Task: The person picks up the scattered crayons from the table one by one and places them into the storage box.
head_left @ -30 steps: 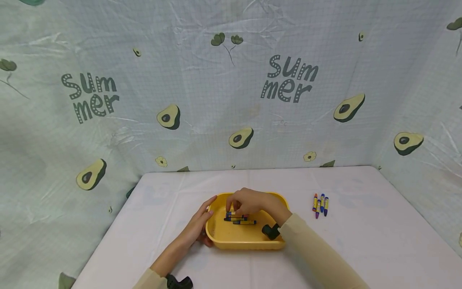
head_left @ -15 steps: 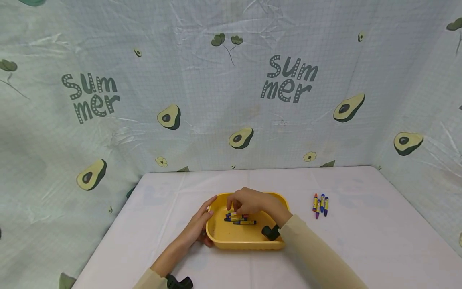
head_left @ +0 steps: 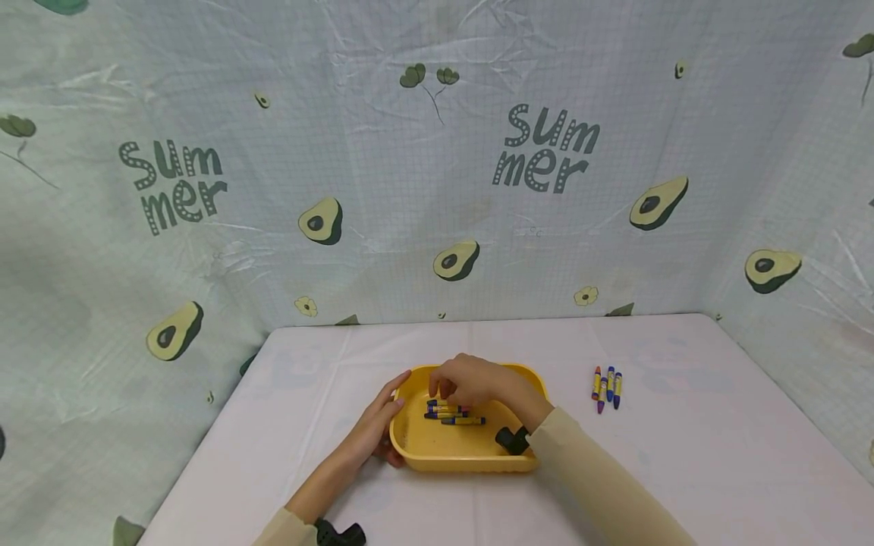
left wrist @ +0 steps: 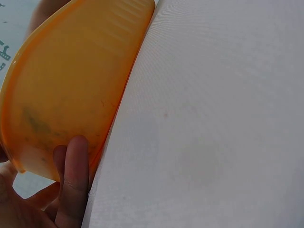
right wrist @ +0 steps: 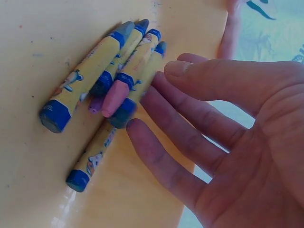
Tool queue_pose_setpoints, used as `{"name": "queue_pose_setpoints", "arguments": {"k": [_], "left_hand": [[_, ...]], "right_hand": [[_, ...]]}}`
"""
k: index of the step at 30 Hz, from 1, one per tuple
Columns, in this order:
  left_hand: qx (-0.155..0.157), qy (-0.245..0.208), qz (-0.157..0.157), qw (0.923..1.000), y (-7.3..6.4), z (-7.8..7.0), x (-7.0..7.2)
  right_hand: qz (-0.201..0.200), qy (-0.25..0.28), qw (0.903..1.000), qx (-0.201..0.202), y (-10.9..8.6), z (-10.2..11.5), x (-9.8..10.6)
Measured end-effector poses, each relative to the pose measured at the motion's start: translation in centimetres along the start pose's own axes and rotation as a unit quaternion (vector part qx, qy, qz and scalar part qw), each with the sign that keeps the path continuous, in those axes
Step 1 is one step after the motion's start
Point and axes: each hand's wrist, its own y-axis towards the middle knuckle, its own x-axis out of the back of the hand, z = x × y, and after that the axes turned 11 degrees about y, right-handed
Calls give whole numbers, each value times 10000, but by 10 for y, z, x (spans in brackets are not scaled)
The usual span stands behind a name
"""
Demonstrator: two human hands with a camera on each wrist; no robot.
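Observation:
A yellow tray (head_left: 471,464) stands on the table in the head view. Several crayons (head_left: 464,421) with yellow wrappers and blue ends lie in a loose pile inside it. My left hand (head_left: 369,428) holds the tray's left side, thumb at the rim and other fingers against the outer wall, as the left wrist view shows. Over the pile, my right hand (head_left: 467,379) has its fingers loosely spread. In the right wrist view, its fingertips lie close against a pink-tipped crayon (right wrist: 116,97) and its neighbours, while the thumb stands apart. A grey-tipped crayon (right wrist: 85,76) lies farther off.
More crayons (head_left: 604,390), several in a small group, lie on the white tabletop (head_left: 669,455) right of the tray. Behind the table hangs a pale curtain (head_left: 382,152) printed with avocados. A black strap mount (head_left: 340,533) sits on the left wrist.
The right hand's fingertips have lifted very slightly from the crayons. Both hands, the tray and the crayons otherwise stay in place.

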Motion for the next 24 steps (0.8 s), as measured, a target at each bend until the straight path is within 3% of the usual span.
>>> {"name": "queue_pose_setpoints", "arguments": {"k": [11, 17, 24], "left_hand": [[20, -6, -56, 10000, 1, -1, -1], [39, 38, -40, 10000, 1, 1, 0], [100, 72, -74, 9999, 1, 2, 0]], "right_hand": [[-140, 267, 9990, 316, -15, 2, 13], [-361, 244, 9976, 539, -34, 1, 21], [-605, 159, 9966, 535, -63, 0, 31]]}}
